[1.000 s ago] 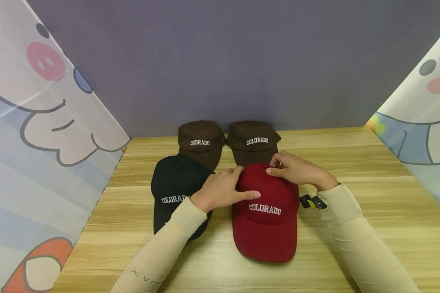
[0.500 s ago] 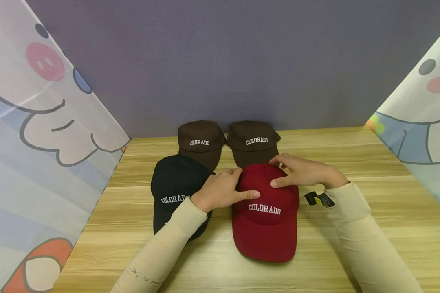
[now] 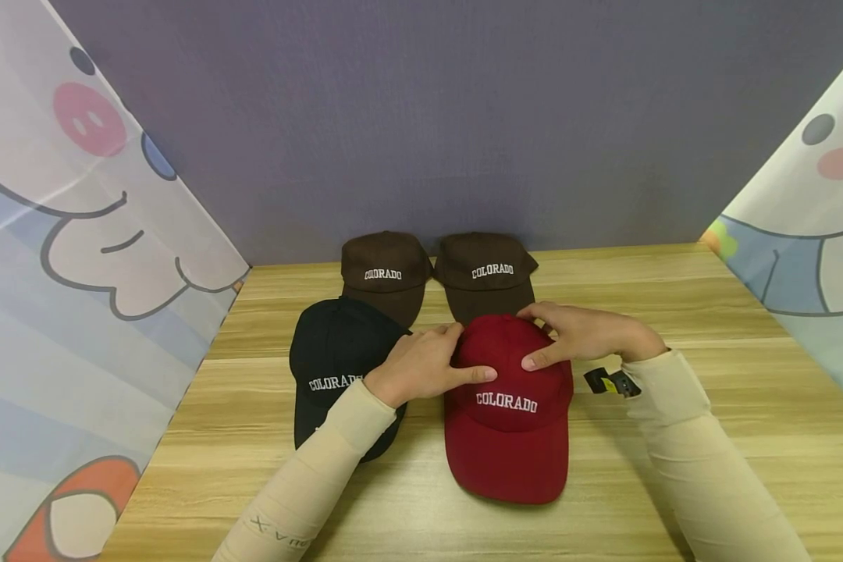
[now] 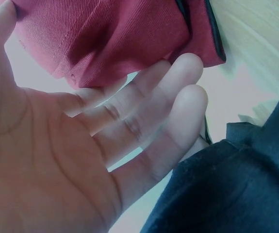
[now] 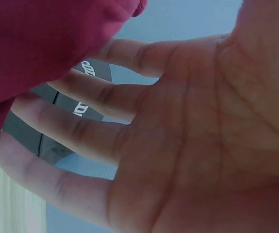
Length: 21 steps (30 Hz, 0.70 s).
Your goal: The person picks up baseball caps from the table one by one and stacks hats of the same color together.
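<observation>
A red baseball cap (image 3: 509,449) with white COLORADO lettering lies at the centre of the table, brim toward me. My left hand (image 3: 421,367) rests at the crown's left side, thumb on the front; in the left wrist view its fingers (image 4: 144,107) are nearly straight beside the red cloth. At the crown's upper right is my right hand (image 3: 586,334), thumb on the red fabric. The right wrist view has its long, spread fingers (image 5: 76,126) reaching behind the cap. Left of it lies a black cap (image 3: 344,351), partly covered by my left forearm.
Two dark brown caps, one on the left (image 3: 385,265) and one on the right (image 3: 488,269), stand side by side against the grey back panel (image 3: 449,117). The wooden table (image 3: 709,351) runs between cartoon-printed side panels.
The right hand has shifted right; its thumb moved from the crown's top down onto its right front, and its fingers spread. The left hand and all the caps stay nearly still.
</observation>
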### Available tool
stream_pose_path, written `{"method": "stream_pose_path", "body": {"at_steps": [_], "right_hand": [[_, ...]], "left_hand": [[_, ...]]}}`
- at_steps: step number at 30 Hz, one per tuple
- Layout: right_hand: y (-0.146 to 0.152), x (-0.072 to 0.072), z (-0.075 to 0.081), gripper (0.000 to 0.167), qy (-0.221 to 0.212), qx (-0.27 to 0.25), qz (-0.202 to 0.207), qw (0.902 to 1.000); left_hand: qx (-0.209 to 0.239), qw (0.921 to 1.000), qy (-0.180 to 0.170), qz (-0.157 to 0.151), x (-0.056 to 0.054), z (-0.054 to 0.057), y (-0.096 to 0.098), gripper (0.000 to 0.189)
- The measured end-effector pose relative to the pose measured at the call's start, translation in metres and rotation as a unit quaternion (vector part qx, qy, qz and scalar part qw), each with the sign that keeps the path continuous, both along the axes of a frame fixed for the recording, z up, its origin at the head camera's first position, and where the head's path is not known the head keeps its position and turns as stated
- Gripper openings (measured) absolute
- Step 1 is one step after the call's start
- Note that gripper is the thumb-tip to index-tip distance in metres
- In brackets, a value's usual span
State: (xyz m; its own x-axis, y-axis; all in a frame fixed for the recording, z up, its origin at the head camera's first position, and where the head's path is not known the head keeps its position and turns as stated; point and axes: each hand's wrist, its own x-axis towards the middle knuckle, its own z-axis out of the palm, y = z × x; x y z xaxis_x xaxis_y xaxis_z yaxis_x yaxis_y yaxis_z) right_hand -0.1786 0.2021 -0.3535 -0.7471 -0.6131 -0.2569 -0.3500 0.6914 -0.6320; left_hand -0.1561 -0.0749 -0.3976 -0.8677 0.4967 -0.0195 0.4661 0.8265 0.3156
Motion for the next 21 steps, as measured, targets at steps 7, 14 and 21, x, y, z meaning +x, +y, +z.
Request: {"method": "stream_pose_path", "body": {"at_steps": [7, 14, 21], "right_hand": [[-0.005, 0.000, -0.002, 0.070, 0.009, -0.020, 0.018, 0.9996], [-0.014, -0.001, -0.006, 0.067, 0.015, -0.039, 0.026, 0.9988], [-0.025, -0.002, -0.013, 0.066, 0.024, -0.050, 0.023, 0.9982]], "left_hand": [[-0.010, 0.9999, -0.009, -0.003, -0.002, 0.004, -0.004, 0.086], [-0.017, 0.9997, -0.018, 0.008, 0.000, 0.013, -0.010, 0.097], [-0.001, 0.9998, -0.020, 0.006, 0.003, 0.019, -0.008, 0.109]]}}
